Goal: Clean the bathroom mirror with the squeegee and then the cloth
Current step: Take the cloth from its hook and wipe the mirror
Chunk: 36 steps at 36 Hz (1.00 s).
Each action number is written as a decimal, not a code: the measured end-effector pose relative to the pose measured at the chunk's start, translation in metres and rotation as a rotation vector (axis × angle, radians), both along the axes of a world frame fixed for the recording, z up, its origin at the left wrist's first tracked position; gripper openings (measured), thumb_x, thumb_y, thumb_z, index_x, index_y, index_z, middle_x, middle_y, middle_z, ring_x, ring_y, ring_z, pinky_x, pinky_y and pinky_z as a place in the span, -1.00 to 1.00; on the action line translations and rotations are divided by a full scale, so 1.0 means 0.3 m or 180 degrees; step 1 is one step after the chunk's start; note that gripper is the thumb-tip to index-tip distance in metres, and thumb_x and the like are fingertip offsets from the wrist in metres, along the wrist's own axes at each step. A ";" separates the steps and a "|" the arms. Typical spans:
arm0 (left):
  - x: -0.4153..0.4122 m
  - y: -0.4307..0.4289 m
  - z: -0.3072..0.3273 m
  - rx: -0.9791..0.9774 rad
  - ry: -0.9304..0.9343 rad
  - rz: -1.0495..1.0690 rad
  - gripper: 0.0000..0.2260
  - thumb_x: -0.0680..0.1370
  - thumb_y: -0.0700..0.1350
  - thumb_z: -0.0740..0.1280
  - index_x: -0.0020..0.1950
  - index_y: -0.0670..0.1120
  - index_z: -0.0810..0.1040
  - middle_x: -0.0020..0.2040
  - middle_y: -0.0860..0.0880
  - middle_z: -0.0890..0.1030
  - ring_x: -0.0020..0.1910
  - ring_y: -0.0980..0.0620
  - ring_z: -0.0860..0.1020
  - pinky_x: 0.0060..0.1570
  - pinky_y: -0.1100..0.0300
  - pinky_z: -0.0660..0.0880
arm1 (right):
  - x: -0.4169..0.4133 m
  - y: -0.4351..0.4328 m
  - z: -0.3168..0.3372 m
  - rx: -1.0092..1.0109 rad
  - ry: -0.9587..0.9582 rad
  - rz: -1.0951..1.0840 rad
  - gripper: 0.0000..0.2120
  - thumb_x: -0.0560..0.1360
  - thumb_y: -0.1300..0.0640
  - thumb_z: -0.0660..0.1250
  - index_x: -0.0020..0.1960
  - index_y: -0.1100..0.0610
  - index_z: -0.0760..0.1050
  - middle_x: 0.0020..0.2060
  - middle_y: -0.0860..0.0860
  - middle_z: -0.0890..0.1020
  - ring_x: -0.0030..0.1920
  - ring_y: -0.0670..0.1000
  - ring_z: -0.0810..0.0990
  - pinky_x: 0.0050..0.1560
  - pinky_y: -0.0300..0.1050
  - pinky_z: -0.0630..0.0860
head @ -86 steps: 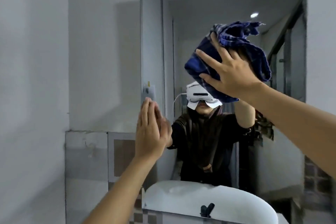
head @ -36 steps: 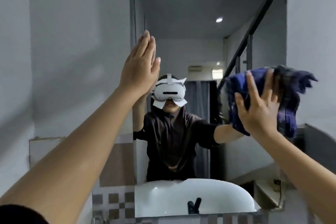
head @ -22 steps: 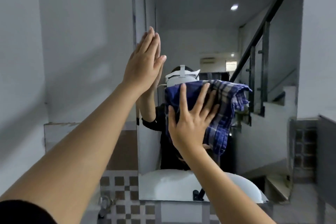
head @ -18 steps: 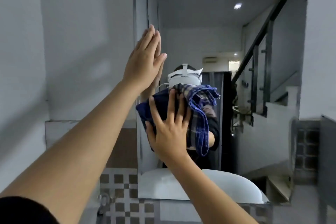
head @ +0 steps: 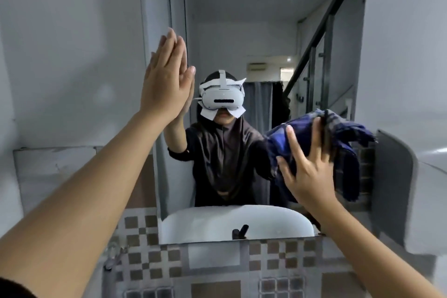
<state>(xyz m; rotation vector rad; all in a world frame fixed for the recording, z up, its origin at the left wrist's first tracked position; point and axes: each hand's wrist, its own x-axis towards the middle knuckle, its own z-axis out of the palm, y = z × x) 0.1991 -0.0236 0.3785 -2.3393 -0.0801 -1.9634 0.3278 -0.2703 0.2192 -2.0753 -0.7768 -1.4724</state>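
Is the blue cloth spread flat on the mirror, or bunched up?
Bunched up: the cloth is crumpled under the right hand, one end hanging loose.

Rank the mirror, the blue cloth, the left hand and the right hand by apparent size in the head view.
1. mirror, by far the largest.
2. blue cloth, partly covered by the right hand.
3. left hand and right hand look alike; not ranked apart.
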 end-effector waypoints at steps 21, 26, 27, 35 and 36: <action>-0.035 0.027 -0.228 0.0136 0.0402 -0.0088 -0.48 0.60 -0.05 0.17 0.51 -0.16 0.09 0.53 -0.15 0.08 0.51 -0.07 0.03 0.47 0.03 0.00 | -0.378 0.633 -0.327 -0.0937 -0.0233 0.0819 -0.45 0.52 -0.11 0.16 0.48 -0.12 0.12 0.50 0.10 0.11 0.38 0.21 0.22 0.28 0.18 0.30; -0.030 0.025 -0.303 0.0075 0.0408 -0.0059 -0.50 0.61 -0.05 0.13 0.51 -0.15 0.07 0.53 -0.15 0.07 0.51 -0.06 0.02 0.48 0.01 -0.01 | -0.265 0.475 -0.369 -0.1585 -0.0398 0.0874 -0.51 0.56 -0.08 0.10 0.47 -0.11 0.15 0.34 0.07 0.31 0.22 0.16 0.39 0.16 0.11 0.38; -0.031 0.025 -0.314 0.0081 0.0412 -0.0056 -0.50 0.62 -0.05 0.11 0.51 -0.14 0.06 0.53 -0.15 0.07 0.52 -0.06 0.01 0.48 0.01 -0.01 | -0.234 0.422 -0.366 -0.1593 -0.0400 0.0780 -0.53 0.56 -0.09 0.08 0.47 -0.12 0.16 0.33 0.07 0.31 0.20 0.19 0.41 0.14 0.12 0.35; 0.005 0.022 -0.356 -0.0115 0.0346 0.0027 -0.51 0.61 -0.04 0.05 0.51 -0.14 0.04 0.53 -0.15 0.07 0.52 -0.07 0.02 0.48 -0.02 0.01 | -0.076 0.048 -0.373 0.0123 0.0657 0.0207 -0.44 0.52 -0.17 0.08 0.48 -0.11 0.06 0.50 0.20 -0.08 0.43 0.30 0.09 0.33 0.23 0.19; 0.009 0.020 -0.359 -0.0138 0.0325 0.0015 -0.51 0.61 -0.06 0.06 0.51 -0.14 0.04 0.53 -0.15 0.07 0.52 -0.07 0.02 0.48 -0.02 0.00 | -0.073 0.043 -0.385 0.0482 0.0879 0.0273 -0.42 0.51 -0.18 0.08 0.48 -0.11 0.03 0.50 0.21 -0.10 0.47 0.27 -0.03 0.40 0.20 0.06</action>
